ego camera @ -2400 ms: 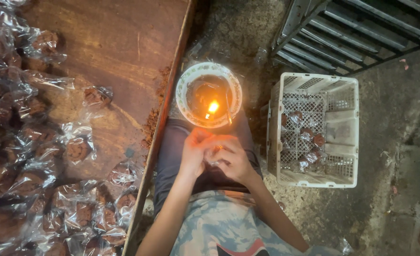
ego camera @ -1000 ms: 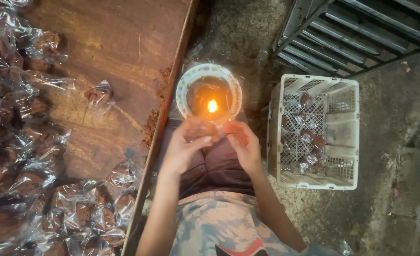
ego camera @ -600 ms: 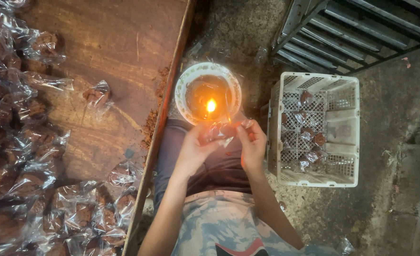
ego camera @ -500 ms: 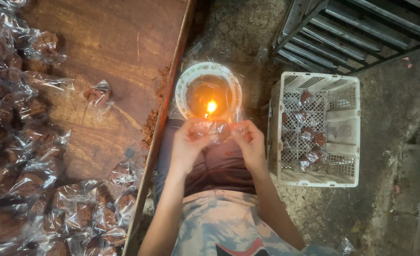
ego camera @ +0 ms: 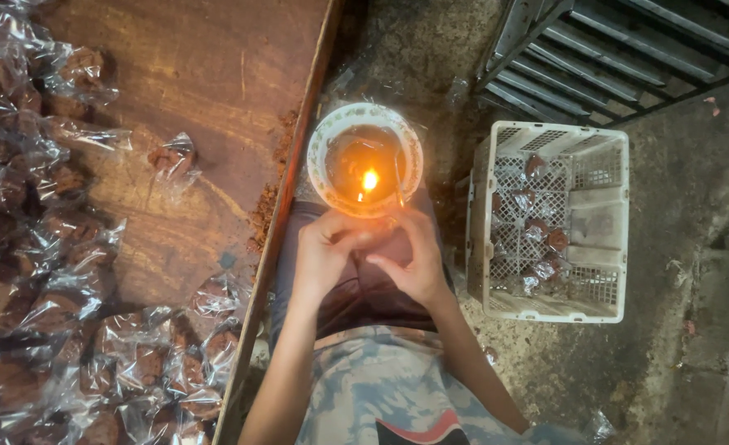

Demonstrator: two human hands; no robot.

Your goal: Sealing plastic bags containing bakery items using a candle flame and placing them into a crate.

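Brown shorts and patterned cloth nearest, the lap under both hands. Left hand (ego camera: pixel 323 251) and right hand (ego camera: pixel 418 259) meet fingertip to fingertip, both pinched shut on a small clear packet (ego camera: pixel 379 239); contents mostly hidden by the fingers. Just beyond the fingertips, touching or nearly so, a pale bowl (ego camera: pixel 319 140) on the knees, beside the table's right edge, with a lit flame (ego camera: pixel 369 180) burning on dark oil or wax.

Likely trouble, judged from this:
- Fingers very near the flame: a burn if the pinch drifts forward.
- Thin plastic held too deep or too long in the heat: may melt through or catch instead of merely softening.
- Bowl balanced on legs, not on a flat surface: a shifted knee could tip hot liquid onto skin or cloth.
- Dim light apart from the flame: hard to judge where the plastic's edge sits.

To the left, a wooden table (ego camera: pixel 191 74), bare in the middle, heaped along its left and near edges with clear bags (ego camera: pixel 35 272) of brown lumps; crumbs along the right edge. Loose plastic that close to an open flame looks like a fire risk.

To the right, on the concrete floor, a white crate (ego camera: pixel 620 222) with a few bags on its bottom, apart from the bowl. Farthest, a metal rack (ego camera: pixel 612 49).
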